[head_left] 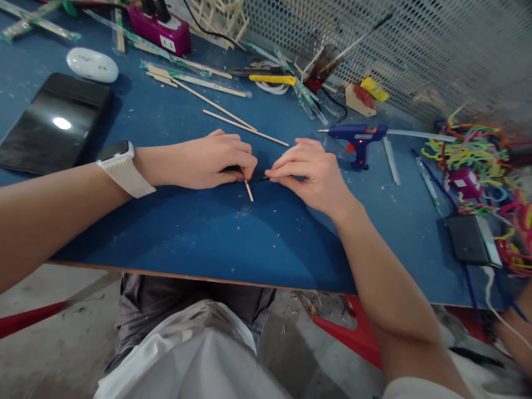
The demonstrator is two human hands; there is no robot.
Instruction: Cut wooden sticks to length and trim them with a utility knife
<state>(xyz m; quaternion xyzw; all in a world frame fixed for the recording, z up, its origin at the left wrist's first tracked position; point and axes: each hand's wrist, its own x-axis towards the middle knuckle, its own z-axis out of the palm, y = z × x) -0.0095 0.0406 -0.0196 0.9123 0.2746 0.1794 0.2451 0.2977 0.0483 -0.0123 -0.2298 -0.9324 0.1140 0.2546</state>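
My left hand [222, 160], with a watch [124, 160] on its wrist, is closed over the blue table. Between its thumb and fingers is a short thin wooden stick [249, 191], whose pale end sticks out towards me. A hand's width to the right, my right hand [310, 172] is pinched with thumb and fingertips together. Something small and pale shows at those fingertips, too small to name. Two longer wooden sticks [245, 128] lie just beyond my hands. To the right of my right hand, a blue glue gun [359, 138] rests on its side, a glue stick in its back.
A black tablet-like device [54, 122] and white case [92, 65] lie left. Behind are a purple power strip [160, 30], wrapped sticks, a yellow cutter [272, 80] and mesh panel [299, 27]. Pipe cleaners [477, 149] and a black box [474, 239] lie right, near another person's arm.
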